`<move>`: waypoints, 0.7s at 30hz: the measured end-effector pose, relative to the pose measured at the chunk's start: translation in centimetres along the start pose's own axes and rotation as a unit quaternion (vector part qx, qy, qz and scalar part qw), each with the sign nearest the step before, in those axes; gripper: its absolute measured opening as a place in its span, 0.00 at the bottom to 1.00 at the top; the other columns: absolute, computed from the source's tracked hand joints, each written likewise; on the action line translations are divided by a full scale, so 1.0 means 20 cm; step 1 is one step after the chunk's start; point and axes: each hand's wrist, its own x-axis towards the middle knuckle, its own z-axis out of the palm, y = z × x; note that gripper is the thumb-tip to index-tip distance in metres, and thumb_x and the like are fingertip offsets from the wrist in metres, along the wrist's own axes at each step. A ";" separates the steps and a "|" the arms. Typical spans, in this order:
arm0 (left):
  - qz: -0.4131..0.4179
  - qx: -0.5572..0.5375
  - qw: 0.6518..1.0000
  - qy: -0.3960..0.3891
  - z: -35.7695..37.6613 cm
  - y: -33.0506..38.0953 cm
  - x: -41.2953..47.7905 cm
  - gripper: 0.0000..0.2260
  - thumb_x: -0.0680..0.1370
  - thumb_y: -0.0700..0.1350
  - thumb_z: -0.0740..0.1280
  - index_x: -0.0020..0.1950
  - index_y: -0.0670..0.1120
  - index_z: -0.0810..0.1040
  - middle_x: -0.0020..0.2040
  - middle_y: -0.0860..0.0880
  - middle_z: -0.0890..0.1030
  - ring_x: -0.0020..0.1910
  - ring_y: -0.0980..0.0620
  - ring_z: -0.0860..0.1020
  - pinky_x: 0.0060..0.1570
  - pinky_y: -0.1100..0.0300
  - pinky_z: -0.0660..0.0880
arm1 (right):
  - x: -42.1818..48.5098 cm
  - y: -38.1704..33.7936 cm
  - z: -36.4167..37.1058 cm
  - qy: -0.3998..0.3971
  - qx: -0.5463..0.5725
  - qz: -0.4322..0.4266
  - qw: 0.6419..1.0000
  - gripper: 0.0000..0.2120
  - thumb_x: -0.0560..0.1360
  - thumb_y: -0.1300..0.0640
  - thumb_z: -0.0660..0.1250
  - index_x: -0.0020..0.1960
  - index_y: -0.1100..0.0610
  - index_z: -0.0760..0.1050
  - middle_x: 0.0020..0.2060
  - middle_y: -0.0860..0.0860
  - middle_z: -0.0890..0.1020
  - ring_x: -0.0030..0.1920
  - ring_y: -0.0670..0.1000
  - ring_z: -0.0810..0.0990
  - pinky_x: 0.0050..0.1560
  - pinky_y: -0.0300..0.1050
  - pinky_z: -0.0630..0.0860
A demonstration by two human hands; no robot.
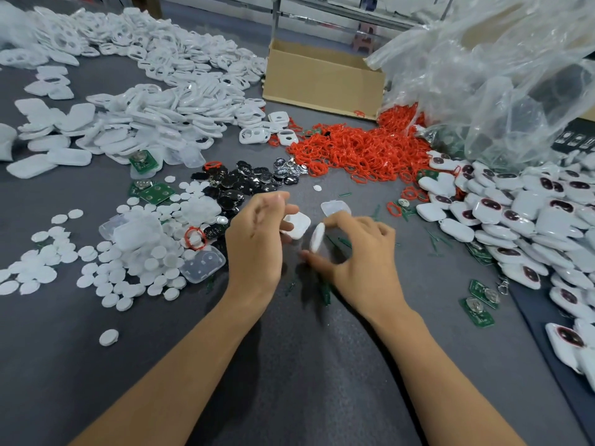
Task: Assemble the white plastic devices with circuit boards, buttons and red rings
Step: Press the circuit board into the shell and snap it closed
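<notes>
My left hand [257,239] holds a white plastic shell [297,225] in its fingertips above the grey table. My right hand [357,252] pinches a white oval piece [317,237] on edge between thumb and forefinger, just right of the shell and apart from it. A translucent cover [335,207] lies on the table behind my right hand. Red rings [354,149] are heaped at the back centre. White round buttons [106,268] are scattered at the left. Green circuit boards [154,192] lie left of centre, and others [479,300] at the right.
White shells [154,101] are piled at the back left. Assembled white devices [521,226] are heaped at the right. Black button caps [248,181] lie in the middle. A cardboard box [322,82] and a clear plastic bag [502,75] stand at the back.
</notes>
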 end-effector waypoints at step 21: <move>0.073 0.006 0.997 0.023 0.00 0.03 -0.03 0.09 0.82 0.42 0.61 0.47 0.47 0.81 0.41 0.48 0.84 0.40 0.50 0.80 0.43 0.52 0.76 | -0.02 -0.04 0.03 0.005 0.028 0.022 0.999 0.18 0.63 0.45 0.77 0.42 0.52 0.72 0.37 0.41 0.78 0.44 0.45 0.79 0.68 0.53 0.53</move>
